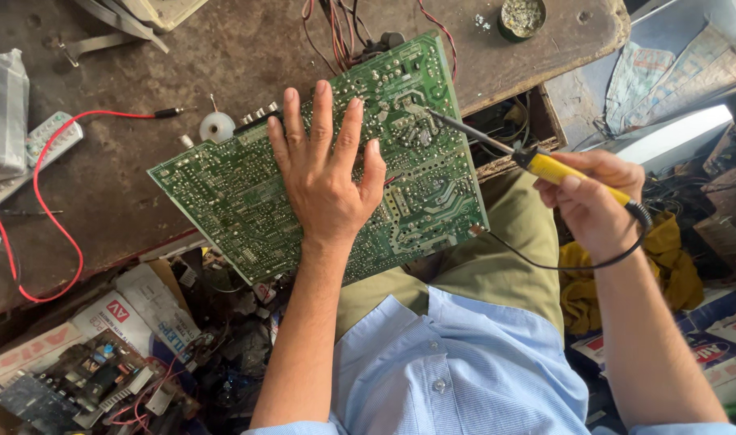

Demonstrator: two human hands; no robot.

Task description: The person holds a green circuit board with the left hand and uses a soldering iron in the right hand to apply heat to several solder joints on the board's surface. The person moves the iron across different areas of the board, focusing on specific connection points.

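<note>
Fingers point(323, 121) spread flat on green circuit board point(247, 193); right hand point(593, 197) grips yellow soldering iron point(557, 169).

Counter point(223, 48): worn, dark | red wire point(41, 173) looped at left | remote control point(41, 145) beside it | solder spool point(217, 126) | round tin point(521, 18) at far edge | yellow cloth point(674, 266) at right

Under my left hand point(323, 173) the green circuit board point(247, 189) gleams with glossy solder, my soldering iron point(545, 165) has a smooth yellow plastic grip, and the wooden table point(118, 185) looks rough and matt.
</note>
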